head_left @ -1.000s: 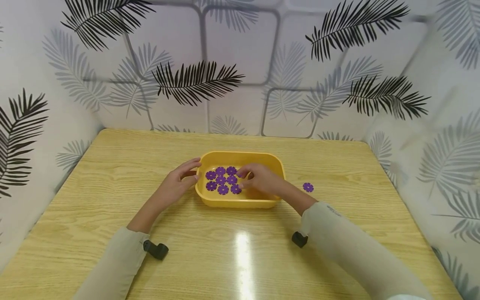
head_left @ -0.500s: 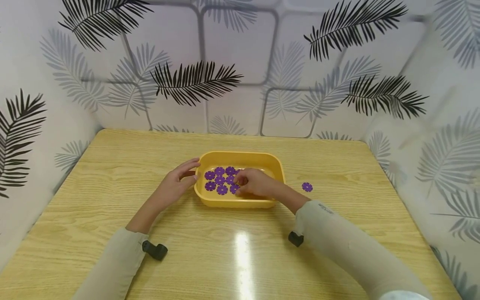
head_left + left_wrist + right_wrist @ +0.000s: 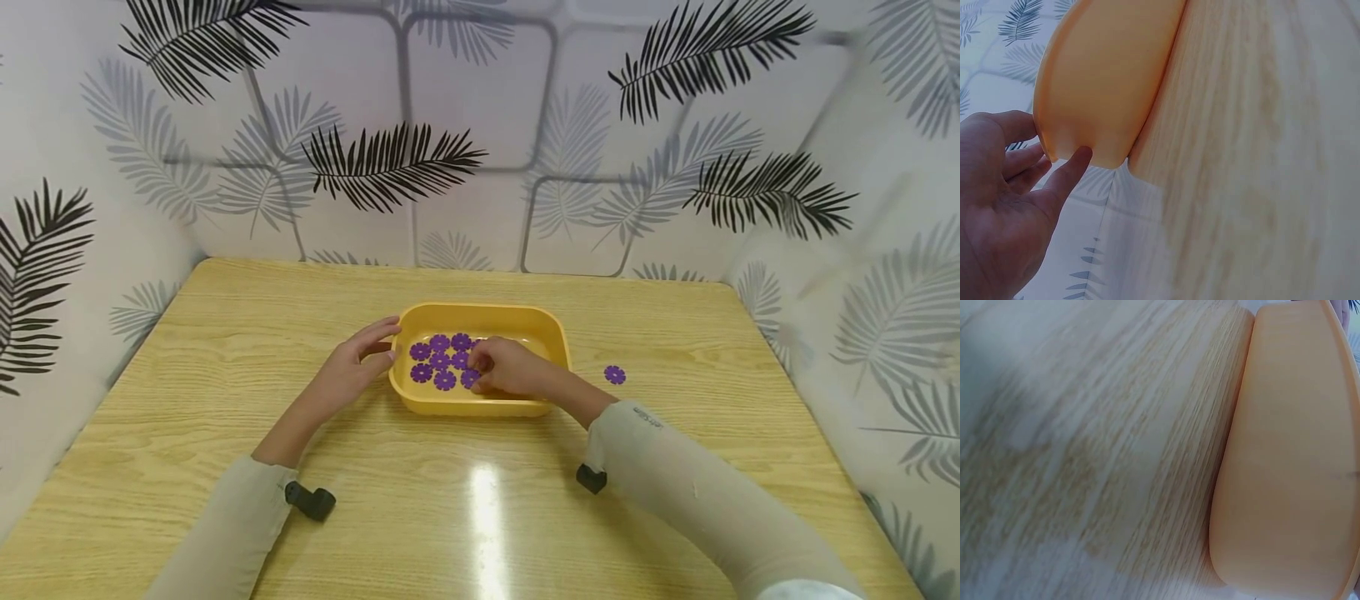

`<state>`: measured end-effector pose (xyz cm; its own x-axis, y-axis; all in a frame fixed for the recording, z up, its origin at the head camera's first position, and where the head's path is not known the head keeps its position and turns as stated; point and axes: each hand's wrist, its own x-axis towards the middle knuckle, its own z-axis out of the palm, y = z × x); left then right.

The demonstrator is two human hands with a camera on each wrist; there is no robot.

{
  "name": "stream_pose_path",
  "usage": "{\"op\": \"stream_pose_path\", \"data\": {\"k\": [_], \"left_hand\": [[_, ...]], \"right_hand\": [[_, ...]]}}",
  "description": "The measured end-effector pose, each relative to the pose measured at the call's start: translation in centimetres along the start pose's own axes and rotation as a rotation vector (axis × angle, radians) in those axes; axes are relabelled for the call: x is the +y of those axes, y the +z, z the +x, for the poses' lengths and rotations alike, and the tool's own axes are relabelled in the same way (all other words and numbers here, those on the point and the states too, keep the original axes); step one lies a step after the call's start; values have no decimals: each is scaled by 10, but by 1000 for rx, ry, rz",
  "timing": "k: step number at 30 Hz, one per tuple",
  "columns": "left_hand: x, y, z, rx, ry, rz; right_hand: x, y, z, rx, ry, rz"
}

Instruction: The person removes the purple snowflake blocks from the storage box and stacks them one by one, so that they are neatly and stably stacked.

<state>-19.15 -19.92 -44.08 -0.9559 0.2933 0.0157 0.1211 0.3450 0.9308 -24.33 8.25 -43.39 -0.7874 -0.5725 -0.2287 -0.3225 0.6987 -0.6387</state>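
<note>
A yellow plastic tray [image 3: 480,408] stands on the wooden table, with several purple notched discs [image 3: 444,381] lying flat on the left part of its floor. My left hand [image 3: 347,371] rests against the tray's left end. In the left wrist view, the thumb [image 3: 1075,169] touches the outer wall while the index finger [image 3: 1019,125] meets the rim. My right hand [image 3: 510,367] reaches over the front rim into the tray, fingers bent down among the rightmost discs. Its fingertips partly cover some discs, and I cannot tell whether they pinch one.
One purple disc [image 3: 615,375] lies on the table [image 3: 375,500] to the right of the tray. Leaf-patterned walls [image 3: 480,217] border the table at the back and sides. The right wrist view shows mostly tabletop and the tray's outer side [image 3: 1291,456].
Since a second ago my right hand has shifted slightly left and down inside the tray, its fingers more bent. It has stayed still over the last half second. My left hand has kept its place.
</note>
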Motion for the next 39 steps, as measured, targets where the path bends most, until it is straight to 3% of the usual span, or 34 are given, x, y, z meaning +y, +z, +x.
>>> {"op": "stream_pose_path", "data": {"k": [28,39], "left_hand": [[-4,0,2,-5,22,13],[-4,0,1,-5,20,9]], "right_hand": [[1,-1,-3,-23,11,27],[0,-4,-5,6,-63,19]]}}
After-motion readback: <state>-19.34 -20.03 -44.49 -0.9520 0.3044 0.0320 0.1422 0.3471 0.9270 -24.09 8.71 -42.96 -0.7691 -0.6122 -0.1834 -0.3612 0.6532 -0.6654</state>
